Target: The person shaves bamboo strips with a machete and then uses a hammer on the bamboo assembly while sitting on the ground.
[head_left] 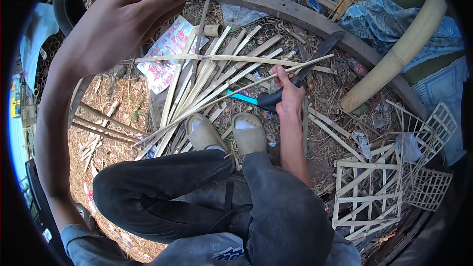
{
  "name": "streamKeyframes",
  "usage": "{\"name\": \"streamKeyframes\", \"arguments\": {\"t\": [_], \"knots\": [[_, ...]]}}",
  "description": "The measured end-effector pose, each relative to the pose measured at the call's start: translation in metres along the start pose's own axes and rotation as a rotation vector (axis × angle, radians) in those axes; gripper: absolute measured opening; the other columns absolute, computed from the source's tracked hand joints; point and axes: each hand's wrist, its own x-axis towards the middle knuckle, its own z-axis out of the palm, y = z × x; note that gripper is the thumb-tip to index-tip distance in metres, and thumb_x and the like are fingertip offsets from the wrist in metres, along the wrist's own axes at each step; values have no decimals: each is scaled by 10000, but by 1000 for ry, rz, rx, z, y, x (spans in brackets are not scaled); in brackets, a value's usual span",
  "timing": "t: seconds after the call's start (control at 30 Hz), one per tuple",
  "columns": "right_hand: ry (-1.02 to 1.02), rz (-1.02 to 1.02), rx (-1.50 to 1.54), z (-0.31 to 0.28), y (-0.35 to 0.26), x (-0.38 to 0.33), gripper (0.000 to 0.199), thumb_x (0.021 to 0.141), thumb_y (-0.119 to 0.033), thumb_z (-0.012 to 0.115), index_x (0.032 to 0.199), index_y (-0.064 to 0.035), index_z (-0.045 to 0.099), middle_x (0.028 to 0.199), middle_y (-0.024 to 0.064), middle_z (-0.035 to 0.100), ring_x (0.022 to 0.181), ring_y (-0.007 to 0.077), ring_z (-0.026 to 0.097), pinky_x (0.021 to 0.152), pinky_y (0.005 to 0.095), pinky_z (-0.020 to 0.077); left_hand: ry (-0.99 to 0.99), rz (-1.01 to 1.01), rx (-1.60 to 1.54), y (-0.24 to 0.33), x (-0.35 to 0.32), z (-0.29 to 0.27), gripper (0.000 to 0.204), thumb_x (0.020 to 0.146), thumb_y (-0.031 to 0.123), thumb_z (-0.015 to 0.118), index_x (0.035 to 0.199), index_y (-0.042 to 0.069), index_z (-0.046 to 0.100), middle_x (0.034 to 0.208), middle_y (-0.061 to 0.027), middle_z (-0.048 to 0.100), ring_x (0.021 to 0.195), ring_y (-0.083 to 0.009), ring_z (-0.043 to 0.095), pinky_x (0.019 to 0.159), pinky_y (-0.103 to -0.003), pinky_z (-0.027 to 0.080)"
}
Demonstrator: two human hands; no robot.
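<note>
My right hand (290, 96) is closed around the black handle of a large knife (322, 54), its dark blade pointing up and to the right. A thin bamboo strip (226, 96) crosses by my right thumb and slants down to the left; it appears pinched against the knife. High at the upper left, my left hand (143, 7) is closed, with a brownish strip-like piece showing at its thumb and running out of the picture. Beneath and between my hands lies a fan of split bamboo strips (217, 69), with one long strip (256, 59) across them.
A turquoise tool (241, 97) lies near my feet. A curved beam (295, 15) borders the work area at the far side. On the right are a thick bamboo pole (394, 61), blue cloth (379, 17) and woven bamboo lattices (367, 198). A tyre (66, 5) stands upper left.
</note>
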Motion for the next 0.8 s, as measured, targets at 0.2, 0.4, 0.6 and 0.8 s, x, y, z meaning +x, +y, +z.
{"name": "streamKeyframes", "arguments": {"t": [0.2,0.4,0.6,0.8], "knots": [[120,-27,26,-1,-11,8,261,849,-46,780,1075,-37,650,1011,84,718,906,150,700,805,254,530,896,594,944,1,41,133,662,865,496,715,1369,117,512,1394,-133,501,1348,-267,435,1071,-453,279],[101,7,-6,-1,-14,12,270,851,-26,768,1085,-37,634,978,78,711,872,166,702,809,292,539,-159,-107,36,-72,48,273,495,993,493,517,1218,55,568,1078,-241,672,1019,-441,646,863,-543,487],[213,59,-226,-16,-26,-4,334,846,-164,821,1082,-24,631,958,85,710,832,168,706,748,291,533,-14,-37,-143,-102,59,304,388,1049,396,438,1026,62,634,753,-253,646,781,-466,637,687,-562,498],[241,-11,-366,-57,-53,-82,313,945,-265,721,813,-64,520,576,8,507,437,84,480,397,242,362,-8,-33,-68,-125,53,302,398,1048,413,434,1005,58,607,709,-244,636,712,-466,638,632,-572,493]]}}
